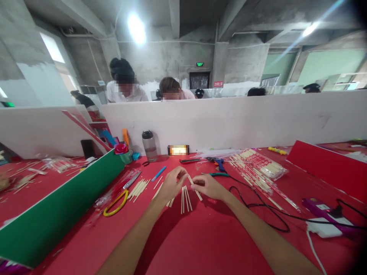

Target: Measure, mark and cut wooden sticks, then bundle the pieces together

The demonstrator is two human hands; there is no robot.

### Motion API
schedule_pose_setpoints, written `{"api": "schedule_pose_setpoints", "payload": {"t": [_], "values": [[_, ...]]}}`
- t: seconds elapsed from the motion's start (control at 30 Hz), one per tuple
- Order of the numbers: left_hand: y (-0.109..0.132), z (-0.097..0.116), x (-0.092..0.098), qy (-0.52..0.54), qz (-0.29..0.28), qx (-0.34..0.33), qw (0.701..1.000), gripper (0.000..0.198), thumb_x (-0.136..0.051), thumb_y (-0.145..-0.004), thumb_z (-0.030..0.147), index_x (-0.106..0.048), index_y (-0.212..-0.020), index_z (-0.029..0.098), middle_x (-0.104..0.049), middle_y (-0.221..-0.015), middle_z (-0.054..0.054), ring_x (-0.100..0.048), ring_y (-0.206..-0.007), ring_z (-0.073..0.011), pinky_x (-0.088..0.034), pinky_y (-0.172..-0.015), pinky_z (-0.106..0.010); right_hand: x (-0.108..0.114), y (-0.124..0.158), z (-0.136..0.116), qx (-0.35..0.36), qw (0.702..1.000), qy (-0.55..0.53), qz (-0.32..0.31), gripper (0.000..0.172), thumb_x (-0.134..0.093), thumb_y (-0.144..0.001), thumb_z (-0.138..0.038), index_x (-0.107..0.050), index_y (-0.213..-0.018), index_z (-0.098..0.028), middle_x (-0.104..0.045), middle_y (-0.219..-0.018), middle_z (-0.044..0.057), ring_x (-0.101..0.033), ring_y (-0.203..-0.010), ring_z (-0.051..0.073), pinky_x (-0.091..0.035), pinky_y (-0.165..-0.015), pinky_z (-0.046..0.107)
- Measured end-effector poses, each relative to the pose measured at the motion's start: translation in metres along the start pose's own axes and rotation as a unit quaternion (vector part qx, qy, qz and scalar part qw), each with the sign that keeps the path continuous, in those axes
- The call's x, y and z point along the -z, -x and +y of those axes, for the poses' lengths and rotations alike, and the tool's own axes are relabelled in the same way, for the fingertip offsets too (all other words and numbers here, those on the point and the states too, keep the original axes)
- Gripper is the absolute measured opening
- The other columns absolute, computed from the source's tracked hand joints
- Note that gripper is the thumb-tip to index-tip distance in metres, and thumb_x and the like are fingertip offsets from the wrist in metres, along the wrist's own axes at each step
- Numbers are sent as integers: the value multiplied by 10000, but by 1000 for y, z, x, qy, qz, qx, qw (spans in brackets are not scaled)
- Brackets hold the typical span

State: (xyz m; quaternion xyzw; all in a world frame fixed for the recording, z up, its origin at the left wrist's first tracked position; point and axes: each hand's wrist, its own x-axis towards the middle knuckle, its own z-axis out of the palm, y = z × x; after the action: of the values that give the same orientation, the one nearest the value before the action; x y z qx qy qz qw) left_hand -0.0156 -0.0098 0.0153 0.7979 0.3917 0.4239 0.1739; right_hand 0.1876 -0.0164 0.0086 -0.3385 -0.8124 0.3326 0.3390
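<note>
Over the middle of the red table, my left hand (174, 182) is closed in a pinch at the upper end of a thin wooden stick (198, 194). My right hand (208, 186) pinches the same stick a little lower, from its right side. The stick slants down to the right between the two hands; it may be more than one lying together. Several pale wooden sticks (186, 200) lie side by side just below the fingers. Under the left wrist more sticks (171, 202) are partly hidden.
Left are a stick pile (140, 190), yellow-handled scissors (116, 204), a blue pen (159, 173) and a green board (65, 208). Behind stand a bottle (149, 147), pliers (219, 174) and a blue glue gun (219, 163). Packaged sticks (263, 164), a black cable (269, 217) and a power strip (327, 214) lie right.
</note>
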Motion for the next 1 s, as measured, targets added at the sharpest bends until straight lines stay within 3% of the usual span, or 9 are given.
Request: {"api": "schedule_pose_setpoints", "payload": {"t": [0.3,0.6,0.77,1.0], "values": [[2,-14,-3,3,-86,4,996,197,-345,-990,346,-439,-902,198,-542,-773,8,-492,-676,-136,-409,-665,-269,0,1,4,10,999,31,-18,298,-550,-879,-379,-617,-709,-143,-481,-605,-38,-398,-575,99,-298,-552,224],[4,-7,0,-99,-42,24,994,207,-328,-987,350,-475,-948,210,-573,-821,7,-522,-691,-144,-394,-672,-273,-3,0,0,-8,998,-32,-44,290,-553,-881,-381,-634,-748,-137,-628,-687,12,-511,-613,122,-372,-584,226],[0,-12,1,-79,-5,37,996,177,-368,-970,306,-512,-943,206,-580,-790,8,-550,-705,-146,-420,-698,-275,-2,-1,3,-15,996,-76,-49,274,-564,-879,-378,-654,-782,-138,-682,-738,37,-584,-666,150,-433,-639,247],[-1,-8,3,-9,-48,8,999,167,-445,-951,301,-581,-976,207,-649,-903,-28,-603,-770,-153,-467,-743,-285,1,0,8,-31,991,-116,-56,270,-550,-893,-377,-651,-826,-137,-688,-758,41,-624,-675,160,-484,-673,274]]}}
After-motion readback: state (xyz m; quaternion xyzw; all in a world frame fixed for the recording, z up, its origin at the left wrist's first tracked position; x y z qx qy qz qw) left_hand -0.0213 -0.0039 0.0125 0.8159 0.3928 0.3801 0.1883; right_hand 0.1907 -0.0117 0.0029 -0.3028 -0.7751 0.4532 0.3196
